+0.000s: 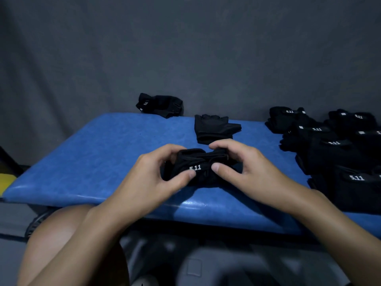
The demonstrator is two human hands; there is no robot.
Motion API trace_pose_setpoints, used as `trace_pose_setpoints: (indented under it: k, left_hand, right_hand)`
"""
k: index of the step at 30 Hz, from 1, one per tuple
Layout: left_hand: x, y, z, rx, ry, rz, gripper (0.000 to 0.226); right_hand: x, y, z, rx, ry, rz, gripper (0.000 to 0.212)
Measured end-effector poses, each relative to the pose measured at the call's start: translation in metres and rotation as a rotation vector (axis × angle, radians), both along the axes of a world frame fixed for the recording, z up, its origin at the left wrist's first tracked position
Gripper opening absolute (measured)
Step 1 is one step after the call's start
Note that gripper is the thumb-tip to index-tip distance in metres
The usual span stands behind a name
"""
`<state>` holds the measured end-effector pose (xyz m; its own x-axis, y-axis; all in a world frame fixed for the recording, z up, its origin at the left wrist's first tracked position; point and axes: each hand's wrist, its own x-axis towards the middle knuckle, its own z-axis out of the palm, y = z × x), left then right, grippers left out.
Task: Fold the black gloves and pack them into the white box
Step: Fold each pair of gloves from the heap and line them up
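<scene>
The black glove (198,166) is bunched up between your two hands, low on the blue padded surface (92,153). It sits close to the front edge and about midway along it.

Your left hand (152,174) grips the glove's left end. Its fingers curl over the far side, and the thumb presses on the near side just below the white "5.11" lettering. Your right hand (247,168) grips the right end in the same way, with fingers curled over the top and the thumb tip pressing the fabric just right of the lettering. Your two thumbs almost meet at the middle of the glove.

Just beyond your right fingertips, toward the back edge, a flat glove (214,127) lies spread out, its short finger openings pointing away from you. It is near the glove you hold; whether the two touch cannot be told.

Farther back and to the left, a crumpled glove (159,105) rests at the back edge, well apart from your hands.

A pile of gloves (334,149) covers the right end of the surface, beside your right forearm. Several of them show the same white lettering.

Your bare knee (61,234) shows below the front edge at the lower left. A grey cloth (185,48) hangs behind the surface.
</scene>
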<state>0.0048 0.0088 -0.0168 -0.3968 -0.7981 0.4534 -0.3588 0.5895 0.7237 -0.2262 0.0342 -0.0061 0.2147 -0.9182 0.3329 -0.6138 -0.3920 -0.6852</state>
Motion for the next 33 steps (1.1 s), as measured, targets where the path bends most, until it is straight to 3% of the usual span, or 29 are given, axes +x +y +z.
trace_pose_setpoints:
  k: [12, 17, 22, 33]
  left_hand:
    - [-0.013, -0.013, -0.002, 0.087, 0.006, 0.236, 0.005]
    - [-0.013, -0.017, -0.006, 0.130, 0.007, 0.281, 0.010]
    - [-0.014, -0.019, -0.007, 0.082, 0.019, 0.250, 0.017]
    - [-0.003, -0.016, -0.008, -0.073, -0.196, 0.122, 0.026]
  right_hand:
    - [0.007, -0.018, -0.010, 0.018, 0.002, -0.060, 0.036]
    - [0.008, -0.016, -0.012, -0.022, -0.028, -0.042, 0.048]
    - [0.009, -0.015, -0.014, -0.095, 0.122, 0.003, 0.042]
    - [0.008, -0.018, -0.019, -0.019, 0.247, -0.010, 0.058]
